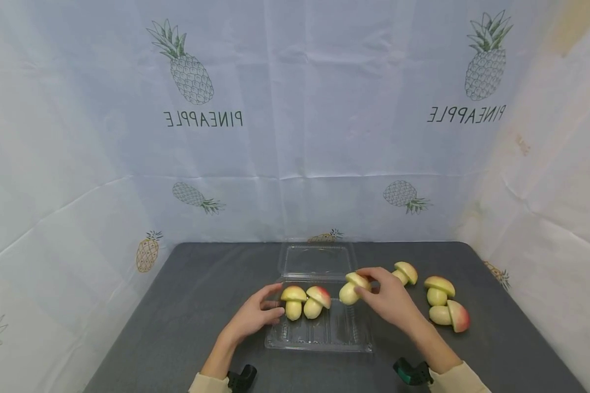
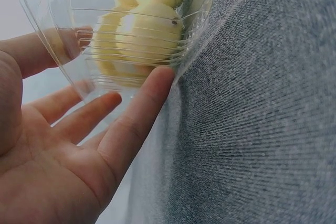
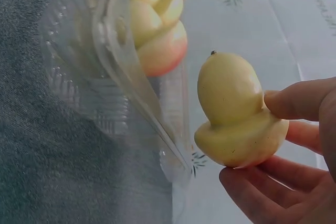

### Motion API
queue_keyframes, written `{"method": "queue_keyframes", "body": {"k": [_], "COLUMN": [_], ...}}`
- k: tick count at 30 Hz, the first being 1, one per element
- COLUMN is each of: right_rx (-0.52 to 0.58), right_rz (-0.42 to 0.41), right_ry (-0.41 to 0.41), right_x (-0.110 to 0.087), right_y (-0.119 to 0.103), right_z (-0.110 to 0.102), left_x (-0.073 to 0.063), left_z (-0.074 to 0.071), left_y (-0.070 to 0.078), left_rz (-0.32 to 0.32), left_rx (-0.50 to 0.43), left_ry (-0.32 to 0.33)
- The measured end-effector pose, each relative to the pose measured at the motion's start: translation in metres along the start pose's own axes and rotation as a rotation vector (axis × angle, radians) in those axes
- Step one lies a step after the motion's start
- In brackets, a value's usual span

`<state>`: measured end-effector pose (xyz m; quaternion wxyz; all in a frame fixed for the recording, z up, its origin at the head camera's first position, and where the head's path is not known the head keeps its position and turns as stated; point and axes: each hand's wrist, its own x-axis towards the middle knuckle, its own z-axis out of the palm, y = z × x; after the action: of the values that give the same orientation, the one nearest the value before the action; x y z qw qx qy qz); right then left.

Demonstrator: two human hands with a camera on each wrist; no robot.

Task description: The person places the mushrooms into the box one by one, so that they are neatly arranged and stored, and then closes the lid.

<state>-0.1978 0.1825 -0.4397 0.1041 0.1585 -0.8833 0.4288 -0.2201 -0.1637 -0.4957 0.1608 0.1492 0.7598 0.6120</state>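
Obliquely, the held mushroom (image 1: pixel 350 291) slants stem down-left in the head view, cap toward the right hand (image 1: pixel 390 297), whose fingers and thumb pinch it near the clear container's (image 1: pixel 319 347) right rim; its height is hard to judge. Bare tray floor lies right of two mushrooms inside. The left hand (image 1: pixel 252 315), fingers loosely extended, flanks the left wall.

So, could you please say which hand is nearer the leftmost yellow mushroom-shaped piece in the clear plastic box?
Left: the left hand is just left of the leftmost piece; the right hand is farther off to its right.
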Motion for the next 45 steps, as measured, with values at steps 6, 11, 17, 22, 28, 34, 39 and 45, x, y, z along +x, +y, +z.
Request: {"method": "queue_keyframes", "body": {"k": [6, 11, 17, 22, 28, 34, 39, 45], "right_rx": [-0.034, -0.037, -0.074, -0.149, -0.221, -0.303, -0.389, -0.454], "right_rz": [-0.002, 0.014, 0.023, 0.015, -0.006, -0.029, -0.068, -0.092], "right_ry": [-0.04, -0.069, -0.085, -0.086, -0.1, -0.105, -0.1, -0.095], "right_x": [0.002, 0.003, 0.004, 0.006, 0.008, 0.008, 0.008, 0.01], "right_y": [-0.002, 0.001, 0.006, 0.009, 0.008, 0.01, 0.009, 0.007], "right_z": [0.011, 0.02, 0.028, 0.034, 0.042, 0.051, 0.055, 0.058], "left_x": [-0.001, -0.002, -0.001, 0.0, 0.002, 0.002, 0.001, 0.002], "left_z": [0.0, 0.0, -0.001, -0.002, -0.002, -0.002, -0.002, -0.003], "left_y": [0.001, 0.001, -0.002, -0.003, -0.004, -0.005, -0.005, -0.005], "left_rz": [-0.006, 0.001, 0.012, 0.012, 0.001, 0.002, 0.005, 0.007], "left_rx": [-0.005, -0.009, 0.012, 0.016, -0.004, -0.012, -0.022, -0.018], "left_ry": [0.001, -0.002, -0.005, -0.006, -0.008, -0.01, -0.015, -0.016]}}
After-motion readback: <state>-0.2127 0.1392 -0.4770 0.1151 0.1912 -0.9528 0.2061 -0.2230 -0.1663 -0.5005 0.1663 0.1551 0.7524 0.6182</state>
